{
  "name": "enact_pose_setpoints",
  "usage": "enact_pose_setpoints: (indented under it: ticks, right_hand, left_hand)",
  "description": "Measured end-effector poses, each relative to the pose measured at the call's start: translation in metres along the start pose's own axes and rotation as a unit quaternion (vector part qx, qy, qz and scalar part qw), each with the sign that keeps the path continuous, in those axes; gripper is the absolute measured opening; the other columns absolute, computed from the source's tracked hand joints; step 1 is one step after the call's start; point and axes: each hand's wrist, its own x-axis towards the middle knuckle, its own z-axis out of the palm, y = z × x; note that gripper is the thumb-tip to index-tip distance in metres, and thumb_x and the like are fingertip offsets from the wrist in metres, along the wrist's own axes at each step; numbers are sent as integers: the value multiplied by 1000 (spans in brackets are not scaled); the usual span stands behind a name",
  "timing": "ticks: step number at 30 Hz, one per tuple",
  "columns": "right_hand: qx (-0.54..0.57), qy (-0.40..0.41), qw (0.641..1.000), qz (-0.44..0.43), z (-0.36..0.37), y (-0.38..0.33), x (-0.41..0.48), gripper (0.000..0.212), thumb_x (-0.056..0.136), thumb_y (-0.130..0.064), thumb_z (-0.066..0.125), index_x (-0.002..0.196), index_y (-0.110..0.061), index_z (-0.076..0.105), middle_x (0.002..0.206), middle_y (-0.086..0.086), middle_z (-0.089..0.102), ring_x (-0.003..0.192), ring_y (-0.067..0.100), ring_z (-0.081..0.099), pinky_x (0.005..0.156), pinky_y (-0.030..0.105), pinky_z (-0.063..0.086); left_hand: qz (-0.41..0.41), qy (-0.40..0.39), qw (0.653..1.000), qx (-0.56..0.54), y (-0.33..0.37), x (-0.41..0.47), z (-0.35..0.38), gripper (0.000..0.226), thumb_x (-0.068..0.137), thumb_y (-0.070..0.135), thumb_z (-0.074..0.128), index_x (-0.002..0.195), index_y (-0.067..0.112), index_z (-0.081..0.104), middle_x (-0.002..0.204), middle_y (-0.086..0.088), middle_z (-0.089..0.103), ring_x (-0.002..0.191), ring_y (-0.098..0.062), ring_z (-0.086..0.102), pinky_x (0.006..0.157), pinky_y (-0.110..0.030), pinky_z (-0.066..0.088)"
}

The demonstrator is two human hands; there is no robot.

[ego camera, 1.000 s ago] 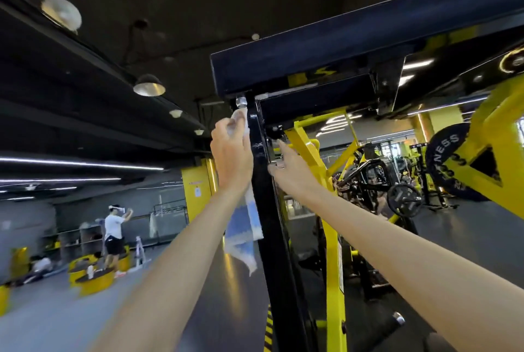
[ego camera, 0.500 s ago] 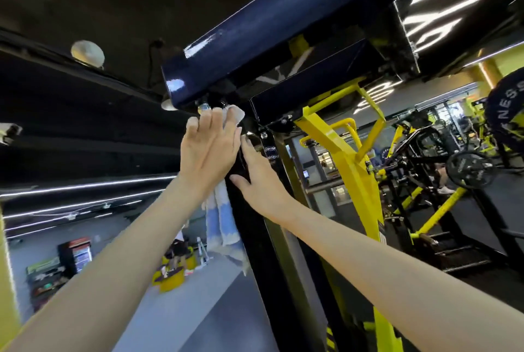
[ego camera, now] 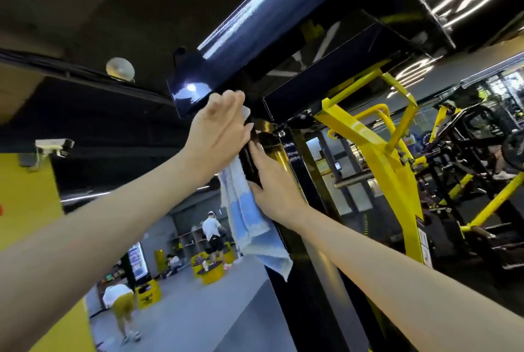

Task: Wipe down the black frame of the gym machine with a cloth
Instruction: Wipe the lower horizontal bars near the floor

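The cloth (ego camera: 249, 224), a blue and white towel, is at the top of the black upright post (ego camera: 295, 309), just under the joint with the dark crossbeam (ego camera: 255, 25). The left hand (ego camera: 218, 125) presses the upper part of the cloth against the post with straight fingers laid together, so its grip is released and flat, not closed around the cloth. The rest of the cloth hangs loose down the left side of the post. The right hand (ego camera: 272, 181) lies flat on the post just below, fingers stretched upward along the metal, and it grasps nothing. Its thumb side touches the hanging cloth.

The cloth looks soft and light. I think it can fold or slide under a flat palm, because the paint is glossy. A safer hold would be around the bunched upper part, with the thumb behind. The frame looks stiff and fixed and should take firm pressure.

The corner of the crossbeam end stands just above the left fingertips, and the joint has small fittings where the cloth may catch. The yellow lever arm (ego camera: 377, 153) is near on the right. The left side and the way down along the post are open.
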Motion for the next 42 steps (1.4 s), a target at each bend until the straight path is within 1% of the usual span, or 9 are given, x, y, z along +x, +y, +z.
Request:
enact_pose_setpoints:
  ticks: [5, 10, 14, 19, 22, 28, 34, 38, 42]
  right_hand:
    - [16, -17, 1000, 8, -3, 1, -4, 76, 96, -22, 51, 155, -27, 3, 161, 1, 13, 146, 19, 18, 116, 55, 19]
    - [37, -7, 999, 0, -1, 1, -2, 74, 95, -28, 51, 154, -29, 6, 160, 0, 16, 147, 18, 17, 115, 58, 18]
    - [17, -15, 1000, 8, -3, 0, -4, 74, 97, -23, 50, 155, -25, 3, 162, 0, 11, 148, 16, 11, 117, 56, 11]
    - [20, -12, 1000, -1, -3, 1, -4, 76, 98, -22, 50, 154, -29, 0, 162, -2, 10, 148, 14, 10, 117, 58, 9]
    - [21, -13, 1000, 6, -1, 3, -3, 75, 97, -26, 51, 154, -29, 2, 161, -1, 12, 147, 16, 12, 117, 58, 10]
    - [41, -1, 999, 8, 4, 3, 2, 78, 88, -45, 45, 153, -32, 4, 159, 0, 19, 144, 19, 24, 112, 61, 23]
    - [58, 6, 998, -4, 10, 8, 5, 76, 88, -36, 47, 152, -36, 5, 154, -1, 30, 139, 22, 33, 108, 65, 27]
    - [61, -7, 998, -7, 7, 7, 4, 80, 82, -68, 35, 152, -37, 10, 157, -4, 24, 146, 15, 20, 114, 61, 19]
    - [55, 5, 998, -7, 7, 11, 4, 77, 86, -63, 38, 152, -35, 9, 159, -4, 21, 148, 13, 12, 115, 61, 13]
  left_hand:
    - [-14, -101, 994, -32, 2, -8, -15, 22, 82, 35, 53, 90, 24, 71, 45, 5, 50, 40, -16, 51, 45, -21, 23]
    - [-47, -211, 974, -74, -2, -13, -32, 35, 77, 41, 61, 109, 29, 68, 40, 7, 42, 31, -14, 47, 46, -18, 0]
    - [-61, -174, 978, -95, -17, -6, -23, 32, 74, 34, 66, 105, 29, 68, 39, 5, 44, 31, -15, 47, 44, -16, 7]
    - [45, -248, 963, -100, -8, -8, -25, 40, 96, 25, 38, 135, 28, 45, 69, -2, 54, 54, -22, 53, 42, -21, 24]
    - [-30, -208, 969, -128, -18, -2, -36, 24, 88, 43, 58, 109, 32, 67, 49, -3, 42, 36, -17, 49, 38, -15, 21]
    - [-11, -187, 973, -134, -16, -5, -29, 36, 84, 30, 46, 113, 37, 66, 49, 3, 46, 37, -16, 50, 40, -16, 19]
    - [20, -247, 935, -255, -13, -1, -30, 46, 101, 21, 33, 144, 39, 26, 121, 0, 58, 94, -28, 63, 61, -34, 44]
    - [-44, -240, 959, -146, -17, -3, -29, 38, 91, 32, 59, 128, 27, 53, 71, -6, 63, 57, -25, 62, 45, -25, 41]
    - [-111, -256, 920, -275, -20, -1, -16, 54, 94, 62, 36, 139, 32, 34, 96, -12, 66, 86, -35, 66, 63, -34, 40]
